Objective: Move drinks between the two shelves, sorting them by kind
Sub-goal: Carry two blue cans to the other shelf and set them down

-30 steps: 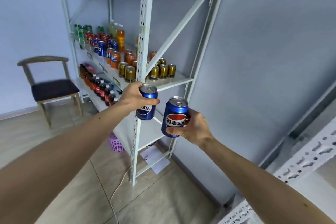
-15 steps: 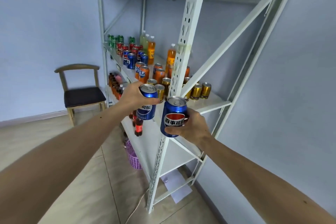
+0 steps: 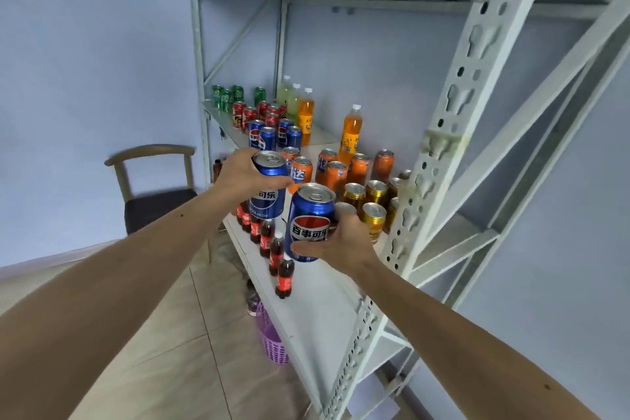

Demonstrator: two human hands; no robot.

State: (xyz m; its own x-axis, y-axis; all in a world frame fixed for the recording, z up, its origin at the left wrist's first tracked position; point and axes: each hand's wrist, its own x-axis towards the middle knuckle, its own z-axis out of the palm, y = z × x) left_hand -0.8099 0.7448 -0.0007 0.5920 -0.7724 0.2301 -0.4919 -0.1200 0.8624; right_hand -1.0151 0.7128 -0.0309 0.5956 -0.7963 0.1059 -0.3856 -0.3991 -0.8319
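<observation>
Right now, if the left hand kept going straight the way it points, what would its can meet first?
Probably the nearest orange can, just beyond the left hand and its blue can; the shelved blue cans stand further on. Depth is unclear.

A single head-worn wide-angle view looks forward and slightly down, close to the pale grey slotted-steel shelf rack (image 3: 443, 133). The rack's near upright stands at two o'clock; its drink-laden shelf recedes toward eleven o'clock.

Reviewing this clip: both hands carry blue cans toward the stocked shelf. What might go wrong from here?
The blue cans on the shelf stand behind the orange cans, so reaching over could topple those. The left hand pinches its blue can only near the rim, so it may slip. The right hand, holding its can, might bump the gold cans.
</observation>
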